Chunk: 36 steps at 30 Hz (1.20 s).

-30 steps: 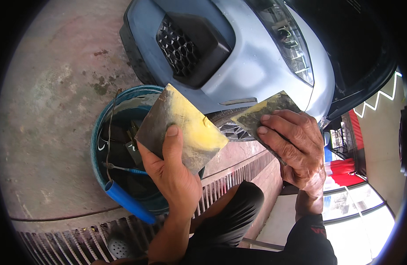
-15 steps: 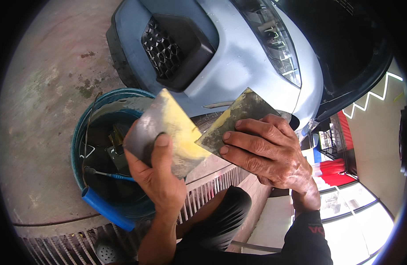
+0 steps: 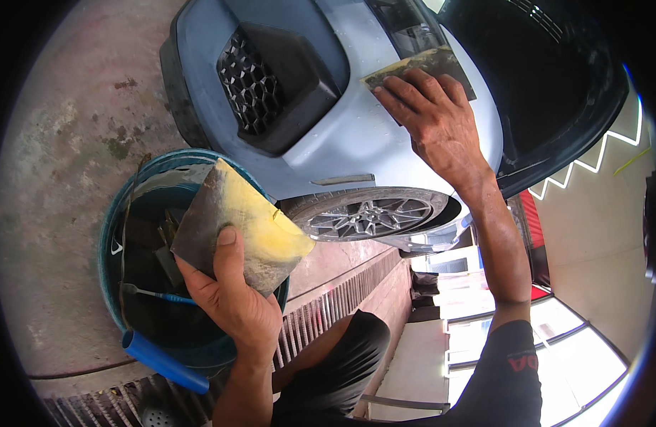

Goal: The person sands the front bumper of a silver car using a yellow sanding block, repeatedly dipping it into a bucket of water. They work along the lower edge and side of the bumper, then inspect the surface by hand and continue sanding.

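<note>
My left hand (image 3: 235, 299) grips a flat square putty plate (image 3: 200, 220), its thumb pressed on the face. Yellow body putty (image 3: 271, 228) is smeared along the plate's far right side. My right hand (image 3: 442, 128) is stretched forward, fingers closed over a thin putty spreader (image 3: 452, 71) with yellow residue on its far edge. That spreader lies over the light blue-grey front fender (image 3: 406, 160) of a car, beside the headlight (image 3: 406, 21) and partly covering it. Whether its edge touches the paint, I cannot tell.
Below my left hand stands a teal bucket (image 3: 108, 249) with dark contents, a blue-handled brush (image 3: 160, 294) and a blue tube (image 3: 164, 361) at its rim. A wheel (image 3: 370, 215) and black grille (image 3: 249, 82) are ahead. A metal floor grate (image 3: 328, 313) crosses the concrete.
My right hand has moved away from the left one, forward to the car by the headlight, taking the spreader along. My left hand with the plate has shifted slightly left.
</note>
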{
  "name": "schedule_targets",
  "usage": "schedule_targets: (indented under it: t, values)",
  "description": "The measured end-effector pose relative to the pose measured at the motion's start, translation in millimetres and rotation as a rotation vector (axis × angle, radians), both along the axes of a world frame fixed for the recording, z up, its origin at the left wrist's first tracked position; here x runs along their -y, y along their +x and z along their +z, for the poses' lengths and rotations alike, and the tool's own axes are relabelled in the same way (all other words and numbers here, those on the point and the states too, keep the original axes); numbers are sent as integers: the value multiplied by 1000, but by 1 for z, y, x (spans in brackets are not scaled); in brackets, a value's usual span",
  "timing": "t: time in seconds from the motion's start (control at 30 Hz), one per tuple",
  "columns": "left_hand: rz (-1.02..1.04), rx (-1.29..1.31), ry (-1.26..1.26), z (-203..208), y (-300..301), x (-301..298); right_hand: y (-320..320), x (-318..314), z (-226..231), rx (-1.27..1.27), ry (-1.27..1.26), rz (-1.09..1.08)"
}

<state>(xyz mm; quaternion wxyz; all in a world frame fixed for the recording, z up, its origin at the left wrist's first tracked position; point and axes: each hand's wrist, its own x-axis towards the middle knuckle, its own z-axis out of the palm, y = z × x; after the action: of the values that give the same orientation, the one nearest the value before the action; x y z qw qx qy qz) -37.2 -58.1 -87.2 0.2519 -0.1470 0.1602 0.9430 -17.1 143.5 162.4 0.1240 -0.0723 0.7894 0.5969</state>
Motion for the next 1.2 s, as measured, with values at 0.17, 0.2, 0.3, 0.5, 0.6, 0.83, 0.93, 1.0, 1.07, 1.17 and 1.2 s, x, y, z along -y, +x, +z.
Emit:
schedule_targets:
  t: [0.17,0.2,0.3,0.5,0.6,0.83,0.93,1.0,1.07,1.17,1.2]
  values:
    - [-26,23,-1,1,-3,2,-19,-14,-2,48,62,-3]
    - [-31,25,1,2,-4,3,-20,-16,-2,52,68,-4]
    - [-36,17,7,2,-5,3,-22,-21,1,55,76,-2]
    - [-32,36,-33,4,-6,0,-20,-23,0,53,72,-6]
    - [-32,38,-41,1,-7,0,-15,-21,1,48,74,-25]
    - [-29,36,5,4,-7,3,-17,-28,4,31,65,9]
    - [-31,18,-35,2,-6,1,-14,-28,5,28,60,-14]
    - [-28,19,-46,2,-7,1,-10,-25,5,27,65,-20]
    - [-29,40,-31,3,-9,3,-4,-24,5,34,81,-2]
    - [-22,-1,-76,0,-5,0,-6,-20,-2,3,61,-22]
    - [-21,-5,-70,0,-4,0,-7,-20,-4,2,71,-12]
